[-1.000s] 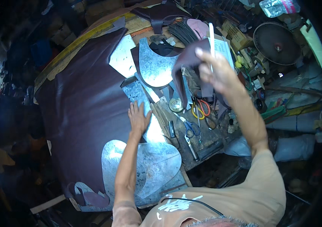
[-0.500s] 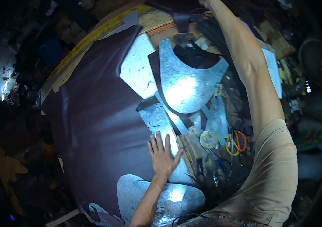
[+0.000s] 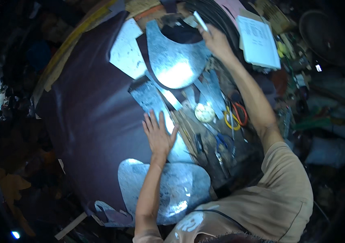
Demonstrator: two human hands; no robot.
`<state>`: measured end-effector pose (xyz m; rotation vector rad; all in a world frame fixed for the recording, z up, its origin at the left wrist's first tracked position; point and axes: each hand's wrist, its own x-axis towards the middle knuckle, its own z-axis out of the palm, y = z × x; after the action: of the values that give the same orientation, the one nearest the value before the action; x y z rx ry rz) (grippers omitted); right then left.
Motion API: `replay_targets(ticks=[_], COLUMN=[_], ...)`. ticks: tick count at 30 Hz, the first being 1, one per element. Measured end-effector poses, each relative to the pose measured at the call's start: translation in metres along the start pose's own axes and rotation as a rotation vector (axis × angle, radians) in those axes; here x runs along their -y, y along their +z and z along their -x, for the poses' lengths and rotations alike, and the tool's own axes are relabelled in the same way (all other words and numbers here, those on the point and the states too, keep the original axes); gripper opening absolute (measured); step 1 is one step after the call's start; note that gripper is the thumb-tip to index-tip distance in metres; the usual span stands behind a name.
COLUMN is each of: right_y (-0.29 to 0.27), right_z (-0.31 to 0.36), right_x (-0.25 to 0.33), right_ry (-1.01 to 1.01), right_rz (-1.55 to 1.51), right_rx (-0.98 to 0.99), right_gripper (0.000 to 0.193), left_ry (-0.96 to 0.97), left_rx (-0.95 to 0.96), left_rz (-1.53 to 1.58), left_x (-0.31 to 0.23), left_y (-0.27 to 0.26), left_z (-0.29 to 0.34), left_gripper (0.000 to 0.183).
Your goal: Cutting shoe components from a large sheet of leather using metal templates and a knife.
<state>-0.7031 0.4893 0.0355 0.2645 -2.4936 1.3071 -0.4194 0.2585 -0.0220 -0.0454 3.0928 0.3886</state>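
My left hand lies flat with its fingers spread, partly on a long metal strip and partly on a dark maroon sheet that looks like leather. Between the fingers of my right hand is a slim white stick, its kind not clear. This hand is by the right tip of a shiny U-shaped metal template, which rests on a dark piece. Rounded metal plates are under my left forearm, near my body.
Yellow-handled scissors, orange-handled scissors, a round pale disc and small tools lie right of the strip. A stack of white paper is at the far right. A white sheet sits left of the template.
My right arm has come back from the far edge toward the template's right tip, and the white stick now shows in that hand. The view has shifted; my left hand stays on the strip.
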Motion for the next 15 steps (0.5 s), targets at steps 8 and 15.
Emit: replay_targets(ticks=[8,15], right_y=[0.006,0.021], right_z=[0.064,0.056], right_x=[-0.062,-0.055], right_ry=[0.812,1.028], right_rz=[-0.430,-0.874], right_rx=[0.096,0.203], right_gripper=[0.018,0.012], left_ry=[-0.019,-0.030], left_rx=[-0.039,-0.080], left_rz=[0.010,0.057], left_x=[0.003,0.001], left_y=[0.006,0.005], left_z=[0.008,0.013], left_gripper=[0.076,0.073])
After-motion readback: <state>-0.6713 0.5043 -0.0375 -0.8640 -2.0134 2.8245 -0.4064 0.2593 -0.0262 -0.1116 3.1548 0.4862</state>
